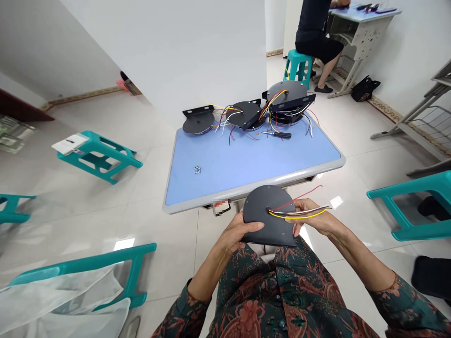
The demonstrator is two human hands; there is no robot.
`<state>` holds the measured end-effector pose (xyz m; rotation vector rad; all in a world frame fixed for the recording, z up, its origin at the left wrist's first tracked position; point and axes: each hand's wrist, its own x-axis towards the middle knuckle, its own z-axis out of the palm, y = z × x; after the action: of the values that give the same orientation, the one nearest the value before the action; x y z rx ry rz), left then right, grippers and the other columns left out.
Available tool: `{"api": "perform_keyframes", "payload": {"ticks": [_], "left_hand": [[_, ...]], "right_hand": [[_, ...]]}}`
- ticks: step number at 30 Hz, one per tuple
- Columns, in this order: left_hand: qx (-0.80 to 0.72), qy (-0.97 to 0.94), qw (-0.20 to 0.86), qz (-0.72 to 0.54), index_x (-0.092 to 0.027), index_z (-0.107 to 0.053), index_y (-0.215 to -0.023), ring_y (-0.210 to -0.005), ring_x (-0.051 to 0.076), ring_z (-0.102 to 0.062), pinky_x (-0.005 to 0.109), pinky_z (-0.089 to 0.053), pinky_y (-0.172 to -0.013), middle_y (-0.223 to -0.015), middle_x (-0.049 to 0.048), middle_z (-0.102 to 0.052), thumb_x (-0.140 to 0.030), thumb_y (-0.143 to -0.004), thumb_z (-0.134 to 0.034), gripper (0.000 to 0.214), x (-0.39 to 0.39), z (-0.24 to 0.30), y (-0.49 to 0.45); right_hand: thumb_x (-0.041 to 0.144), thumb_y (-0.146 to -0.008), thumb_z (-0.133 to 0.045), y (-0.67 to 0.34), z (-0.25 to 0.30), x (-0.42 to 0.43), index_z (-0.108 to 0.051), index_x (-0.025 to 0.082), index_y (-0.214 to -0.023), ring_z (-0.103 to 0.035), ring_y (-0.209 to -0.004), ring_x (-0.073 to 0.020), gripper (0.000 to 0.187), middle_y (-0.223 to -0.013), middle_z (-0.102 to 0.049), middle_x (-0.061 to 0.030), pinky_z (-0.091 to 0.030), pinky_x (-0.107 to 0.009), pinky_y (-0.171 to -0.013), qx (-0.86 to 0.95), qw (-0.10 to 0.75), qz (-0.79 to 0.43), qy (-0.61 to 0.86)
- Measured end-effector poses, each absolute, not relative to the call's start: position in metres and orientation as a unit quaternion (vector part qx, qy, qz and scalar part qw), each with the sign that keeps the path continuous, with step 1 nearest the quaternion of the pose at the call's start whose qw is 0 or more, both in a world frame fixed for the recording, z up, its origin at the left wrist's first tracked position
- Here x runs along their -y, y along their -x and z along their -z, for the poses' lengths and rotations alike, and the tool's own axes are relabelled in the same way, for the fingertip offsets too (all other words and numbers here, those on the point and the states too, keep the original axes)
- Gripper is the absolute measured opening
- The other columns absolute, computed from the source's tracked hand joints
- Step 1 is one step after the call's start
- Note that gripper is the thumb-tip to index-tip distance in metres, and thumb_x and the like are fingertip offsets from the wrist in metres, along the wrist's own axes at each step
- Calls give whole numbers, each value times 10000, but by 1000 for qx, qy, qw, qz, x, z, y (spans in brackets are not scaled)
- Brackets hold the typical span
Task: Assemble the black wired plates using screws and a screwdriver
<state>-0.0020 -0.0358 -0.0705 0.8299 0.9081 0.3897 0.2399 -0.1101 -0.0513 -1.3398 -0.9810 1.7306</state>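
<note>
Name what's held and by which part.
A black semicircular metal plate, held in both hands: the left hand on its lower-left edge, the right hand on its right edge, beside the coloured wires.

The only view is taken from the person's head, just short of the blue worktop (246,164), and tilted forward and down over the left hand (239,233) and right hand (312,217).

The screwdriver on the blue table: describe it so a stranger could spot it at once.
Start at the blue-topped table, then look along its far side, where black round plates trail coloured wires. The screwdriver lies flat just below the stacked plates, black handle to the right, thin metal shaft to the left; it is the only tool among the wires.
</note>
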Motion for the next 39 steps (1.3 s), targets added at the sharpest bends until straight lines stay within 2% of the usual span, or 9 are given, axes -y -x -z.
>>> {"api": "perform_keyframes", "payload": {"ticks": [4,8,16,20,23,28,31,39], "left_hand": [[-438,-355,796,-221,-133,-735,-1063,-809,192,-682,270,-504,-755,-1004,90,-772,-284,-556,-928,563,48,70,6],[-435,-336,798,-247,-132,-730,-1065,-794,190,-677,274,-502,-749,-987,86,-769,-279,-552,-929,570,52,68,13],[-431,-339,795,-259,-122,-702,-1123,-867,225,-687,310,-510,-801,-1043,112,-762,-278,-538,-946,653,47,63,28],[-416,-334,803,-267,-123,-689,-1172,-919,239,-693,325,-514,-849,-1113,128,-751,-298,-569,-938,675,48,66,30],[-415,-330,805,-264,-128,-684,-1184,-951,247,-695,335,-514,-875,-1142,131,-745,-305,-578,-938,681,48,66,29],[-424,-327,798,-276,-132,-687,-1170,-988,271,-701,366,-520,-915,-1147,135,-747,-310,-585,-939,661,50,68,24],[-429,-322,788,-303,-139,-685,-1168,-999,268,-701,372,-523,-934,-1158,130,-746,-295,-583,-940,657,53,69,19],[-436,-306,779,-331,-157,-689,-1165,-1034,271,-701,401,-519,-978,-1177,121,-743,-275,-575,-940,652,59,63,13]], "right_hand": [[512,-604,-876,-232,44,106,-646,141,-854,-684,-474,-176,502,-584,-672,11,-512,-242,-452,373,359,-668,534],[530,-597,-874,-224,38,100,-633,151,-813,-689,-483,-184,497,-566,-659,16,-513,-247,-455,388,355,-667,528],[523,-722,-801,-213,37,92,-686,136,-981,-694,-513,-184,479,-590,-664,19,-537,-263,-504,427,347,-652,522],[522,-706,-813,-211,42,89,-664,140,-894,-664,-501,-168,451,-594,-655,13,-513,-255,-484,415,350,-644,539],[515,-689,-826,-212,46,88,-680,140,-895,-627,-511,-139,452,-616,-631,24,-486,-237,-480,415,361,-637,540],[493,-714,-815,-215,47,89,-713,143,-1077,-612,-630,-135,515,-772,-682,-14,-489,-245,-554,415,385,-628,533],[467,-740,-796,-214,46,90,-701,151,-1159,-591,-627,-131,534,-701,-645,13,-449,-242,-570,407,407,-614,540],[483,-693,-803,-203,39,94,-697,134,-1065,-394,-533,-84,521,-570,-465,72,-278,-235,-511,381,445,-581,565]]}}
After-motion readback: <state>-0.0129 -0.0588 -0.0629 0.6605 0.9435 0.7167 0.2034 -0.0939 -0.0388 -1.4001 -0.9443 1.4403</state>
